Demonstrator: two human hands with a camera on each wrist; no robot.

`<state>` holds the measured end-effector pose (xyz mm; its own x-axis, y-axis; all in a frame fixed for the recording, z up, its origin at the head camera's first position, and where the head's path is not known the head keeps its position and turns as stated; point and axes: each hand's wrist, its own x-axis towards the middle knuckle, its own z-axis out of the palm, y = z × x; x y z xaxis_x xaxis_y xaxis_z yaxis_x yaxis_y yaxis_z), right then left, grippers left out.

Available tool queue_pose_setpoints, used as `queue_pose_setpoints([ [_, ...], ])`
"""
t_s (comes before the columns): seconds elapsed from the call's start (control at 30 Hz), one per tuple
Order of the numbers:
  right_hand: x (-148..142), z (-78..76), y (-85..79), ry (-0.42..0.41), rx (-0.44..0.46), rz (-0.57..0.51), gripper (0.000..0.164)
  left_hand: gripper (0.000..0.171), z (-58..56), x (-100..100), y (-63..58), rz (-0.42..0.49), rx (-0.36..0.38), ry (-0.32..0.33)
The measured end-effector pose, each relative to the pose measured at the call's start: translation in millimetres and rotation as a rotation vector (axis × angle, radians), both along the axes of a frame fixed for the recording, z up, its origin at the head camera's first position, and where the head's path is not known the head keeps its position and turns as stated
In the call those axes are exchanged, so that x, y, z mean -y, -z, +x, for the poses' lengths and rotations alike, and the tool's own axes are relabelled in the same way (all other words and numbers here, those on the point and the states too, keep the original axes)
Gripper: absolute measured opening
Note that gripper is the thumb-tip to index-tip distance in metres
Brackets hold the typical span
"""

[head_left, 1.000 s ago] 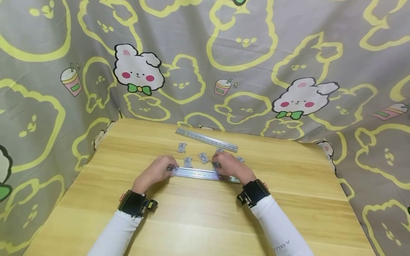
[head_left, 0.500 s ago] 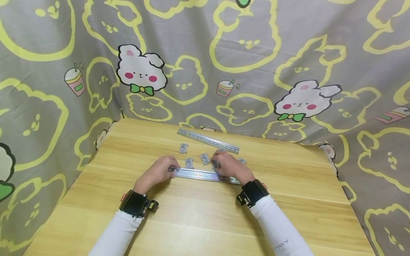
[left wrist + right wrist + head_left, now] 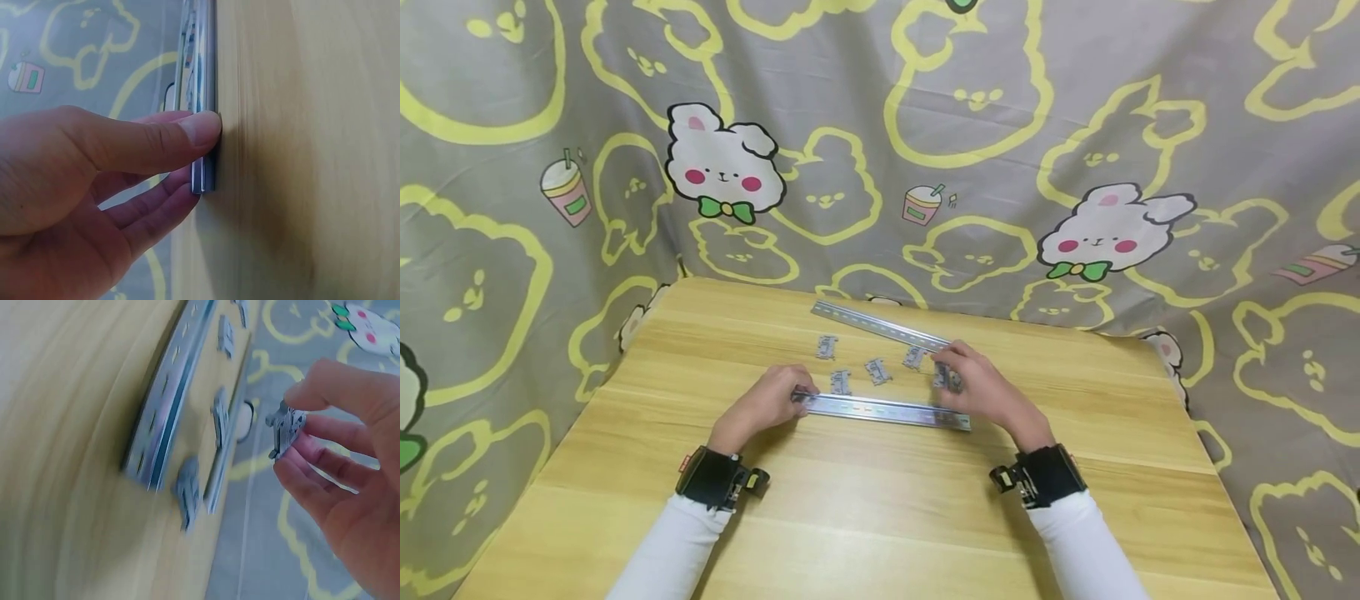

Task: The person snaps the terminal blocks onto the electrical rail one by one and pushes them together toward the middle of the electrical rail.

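Note:
My left hand (image 3: 769, 402) pinches the left end of a silver slotted DIN rail (image 3: 868, 408) lying on the table. In the left wrist view, the thumb presses one side of the rail (image 3: 206, 75) and fingers curl against the other. My right hand (image 3: 987, 390) holds a small grey terminal block (image 3: 287, 430) between thumb and fingertips, raised off the table near the rail's right end. Another grey terminal block (image 3: 187, 492) lies by that rail end, partly behind the right hand in the head view. More blocks lie behind the rail, among them one terminal block (image 3: 876, 371) near the middle.
A second slotted rail (image 3: 880, 325) lies slanted at the back of the wooden table (image 3: 865, 517). Loose terminal blocks, such as the left one (image 3: 827, 347), lie between the two rails. A patterned curtain (image 3: 850, 100) hangs close behind the table's back edge.
My right hand has moved right with the terminal block, uncovering the front rail's right end and a block behind. My left hand has stayed at the rail's left end.

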<state>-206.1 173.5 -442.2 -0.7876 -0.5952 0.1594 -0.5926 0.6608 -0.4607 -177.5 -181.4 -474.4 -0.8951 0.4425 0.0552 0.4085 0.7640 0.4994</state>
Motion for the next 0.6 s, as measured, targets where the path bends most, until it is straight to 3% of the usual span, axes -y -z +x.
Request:
queue_pose_setpoints([
  [0.23, -37, 18.2, 2.8, 0.037, 0.081, -0.172, 0.052, 0.029, -1.4, -3, -0.8, -0.018, -0.009, 0.000],
  [0.6, -62, 36.5, 24.2, 0.074, 0.120, -0.215, 0.051, 0.029, 0.5, 0, 3.7, 0.001, -0.029, -0.003],
])
